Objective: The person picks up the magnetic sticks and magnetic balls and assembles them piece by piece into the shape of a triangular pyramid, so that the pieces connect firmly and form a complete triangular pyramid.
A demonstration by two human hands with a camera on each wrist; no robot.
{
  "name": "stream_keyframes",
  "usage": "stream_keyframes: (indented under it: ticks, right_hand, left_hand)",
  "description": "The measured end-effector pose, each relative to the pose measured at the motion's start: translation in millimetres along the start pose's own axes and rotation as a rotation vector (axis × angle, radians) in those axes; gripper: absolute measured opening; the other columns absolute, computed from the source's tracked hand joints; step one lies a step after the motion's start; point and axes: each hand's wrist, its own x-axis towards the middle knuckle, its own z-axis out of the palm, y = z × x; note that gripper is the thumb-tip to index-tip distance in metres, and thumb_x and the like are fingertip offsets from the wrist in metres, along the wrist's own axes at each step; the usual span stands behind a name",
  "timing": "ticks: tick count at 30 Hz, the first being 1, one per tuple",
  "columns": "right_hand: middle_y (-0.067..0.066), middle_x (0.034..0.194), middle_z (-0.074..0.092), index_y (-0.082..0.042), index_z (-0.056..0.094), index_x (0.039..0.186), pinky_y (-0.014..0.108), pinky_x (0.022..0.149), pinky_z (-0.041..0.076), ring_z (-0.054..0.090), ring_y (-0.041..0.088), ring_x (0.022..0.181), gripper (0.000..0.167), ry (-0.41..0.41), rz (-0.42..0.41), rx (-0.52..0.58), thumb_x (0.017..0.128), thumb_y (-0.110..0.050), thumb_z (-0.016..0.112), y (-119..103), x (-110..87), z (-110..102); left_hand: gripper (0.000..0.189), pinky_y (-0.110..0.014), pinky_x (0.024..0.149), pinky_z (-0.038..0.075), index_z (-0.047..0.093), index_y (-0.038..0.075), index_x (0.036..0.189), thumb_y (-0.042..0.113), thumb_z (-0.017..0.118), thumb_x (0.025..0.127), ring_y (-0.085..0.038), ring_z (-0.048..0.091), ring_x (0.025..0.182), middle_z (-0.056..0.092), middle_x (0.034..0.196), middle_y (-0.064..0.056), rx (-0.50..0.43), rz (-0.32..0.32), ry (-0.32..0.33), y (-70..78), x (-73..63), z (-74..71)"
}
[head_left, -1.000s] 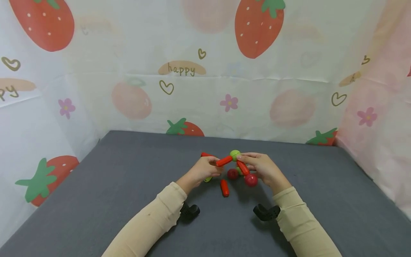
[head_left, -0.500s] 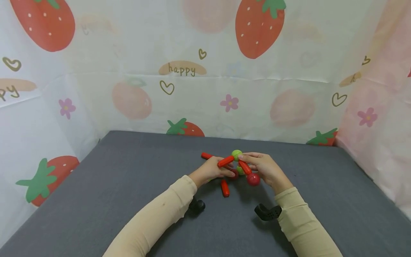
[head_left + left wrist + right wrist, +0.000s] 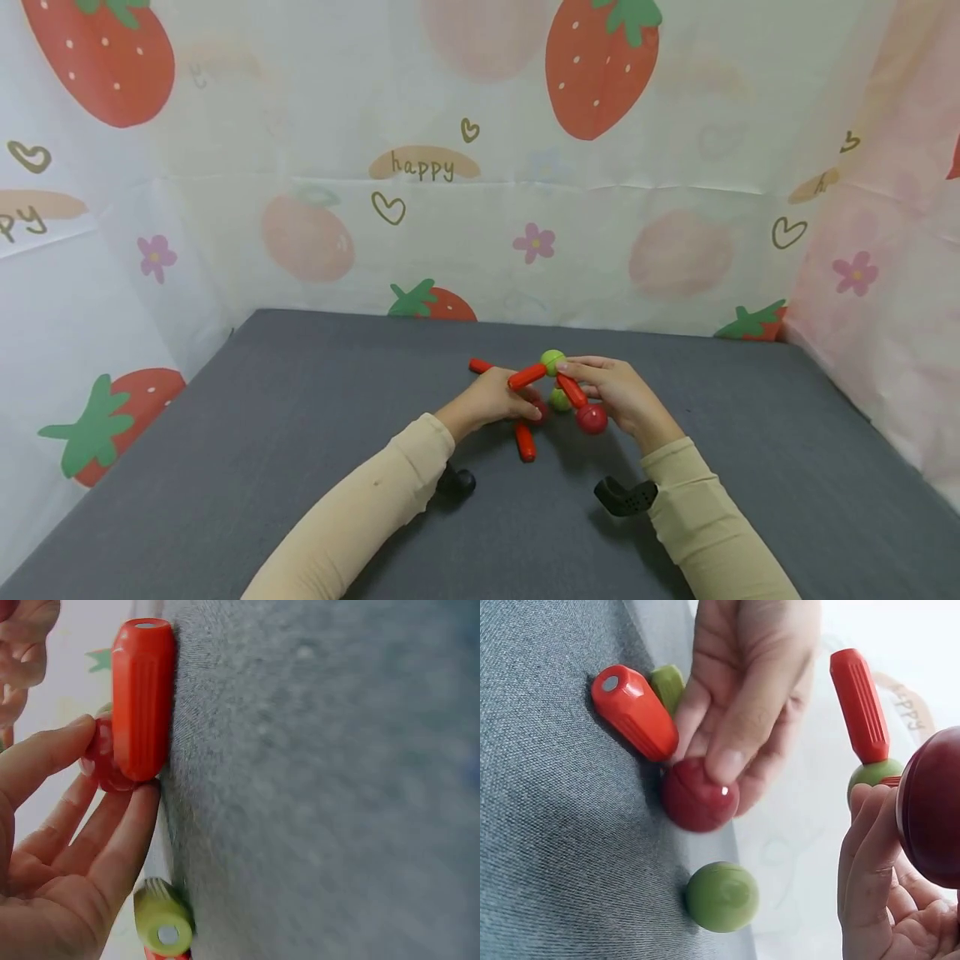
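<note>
My left hand [image 3: 489, 398] pinches a loose red ball [image 3: 697, 799] between thumb and fingers, low over the table. My right hand [image 3: 613, 385] holds up a joined piece by its green ball [image 3: 553, 362]. From that ball one red rod [image 3: 527, 377] points left, and another red rod [image 3: 572, 390] slants down to a dark red ball [image 3: 592, 419]. Below the piece, a second green ball [image 3: 722, 897] lies on the table. Just in front of my left hand lies a loose red rod [image 3: 142, 705] with a silvery disc in its end.
Behind the left hand lies another red rod [image 3: 480, 365]. A short green rod [image 3: 163, 922] shows beside the left hand in its wrist view. Black wrist devices [image 3: 626, 496] hang under both sleeves. A printed cloth [image 3: 465, 242] encloses the grey table [image 3: 315, 417].
My left hand has moved right, away from the held piece's left rod, and has taken hold of the red ball, which has shifted slightly left. The right hand has barely moved.
</note>
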Motion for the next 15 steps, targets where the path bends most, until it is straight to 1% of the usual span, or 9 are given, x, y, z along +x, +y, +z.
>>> stream_keyframes:
  ticks: [3,6,8,10,15]
  right_hand:
    - [-0.003,0.108,0.069,-0.003,0.055,0.139,0.029,0.077,0.059,0.066,0.03,0.113,0.064,-0.005,-0.004,0.002,0.091,-0.043,0.07,0.4,0.8,1.7]
    - [-0.004,0.104,0.069,-0.002,0.055,0.139,0.029,0.075,0.059,0.069,0.024,0.103,0.064,-0.011,-0.012,0.007,0.091,-0.042,0.07,1.1,2.3,3.2]
    - [-0.006,0.099,0.07,-0.002,0.056,0.138,0.028,0.074,0.059,0.069,0.02,0.097,0.062,-0.011,-0.007,0.013,0.091,-0.04,0.07,1.4,3.0,4.1]
    - [-0.007,0.096,0.07,-0.002,0.056,0.138,0.027,0.073,0.059,0.069,0.018,0.094,0.06,-0.018,-0.005,0.011,0.093,-0.038,0.069,2.2,3.3,4.2]
    - [-0.007,0.095,0.071,-0.001,0.055,0.139,0.032,0.078,0.06,0.071,0.017,0.093,0.058,-0.024,0.0,0.014,0.094,-0.036,0.068,4.0,2.4,3.6]
  left_hand:
    - [0.03,-0.033,0.087,0.06,0.071,-0.001,0.113,0.008,0.078,0.085,-0.019,0.069,0.096,0.071,0.115,-0.014,-0.103,-0.044,0.019,-6.1,-7.0,-6.9]
    - [0.035,-0.036,0.087,0.06,0.067,-0.002,0.119,0.006,0.076,0.086,-0.022,0.071,0.099,0.067,0.121,-0.016,-0.188,-0.067,0.048,-11.6,-15.1,-16.5]
    - [0.037,-0.036,0.087,0.06,0.065,-0.001,0.122,0.007,0.075,0.087,-0.023,0.071,0.099,0.064,0.124,-0.018,-0.222,-0.073,0.067,-14.5,-20.3,-23.2]
    - [0.039,-0.036,0.089,0.06,0.064,0.0,0.126,0.008,0.074,0.089,-0.023,0.072,0.098,0.063,0.127,-0.018,-0.247,-0.078,0.075,-16.5,-25.3,-29.2]
    - [0.038,-0.037,0.093,0.058,0.065,0.003,0.128,0.009,0.071,0.091,-0.019,0.072,0.099,0.062,0.13,-0.017,-0.289,-0.088,0.062,-17.6,-35.7,-40.3]
